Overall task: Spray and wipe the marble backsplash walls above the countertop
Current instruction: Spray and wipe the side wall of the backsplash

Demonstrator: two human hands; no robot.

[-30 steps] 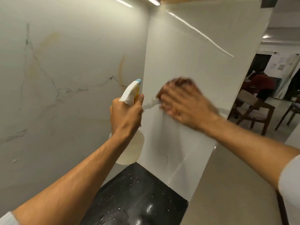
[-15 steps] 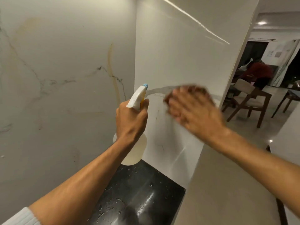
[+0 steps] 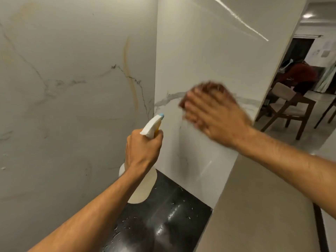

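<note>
Marble backsplash walls (image 3: 76,110) meet in a corner above the dark bench (image 3: 163,226), which is beaded with water drops and glints under the light. The wall left of the corner carries grey veins and a long yellowish streak (image 3: 130,79) running down near the corner. The right-hand panel (image 3: 214,51) has a grey vein across it.

The left hand (image 3: 143,148) is wrapped round the neck of a spray bottle (image 3: 145,190), fingers curled at the trigger (white head, blue nozzle tip, pale body). It holds the bottle in the air just before the corner, nozzle angled up toward the walls.

The right hand (image 3: 214,117) lies flat against the right-hand panel, fingers straight and close together. It presses a brown cloth (image 3: 209,87) to the marble right on the grey vein. Both are blurred, so the cloth's shape is unclear.

Right of the panel, a beige ledge (image 3: 254,206) runs toward the camera. In the room beyond the panel's edge stand wooden chairs (image 3: 291,108), with a person in a red top (image 3: 300,73) near them.
</note>
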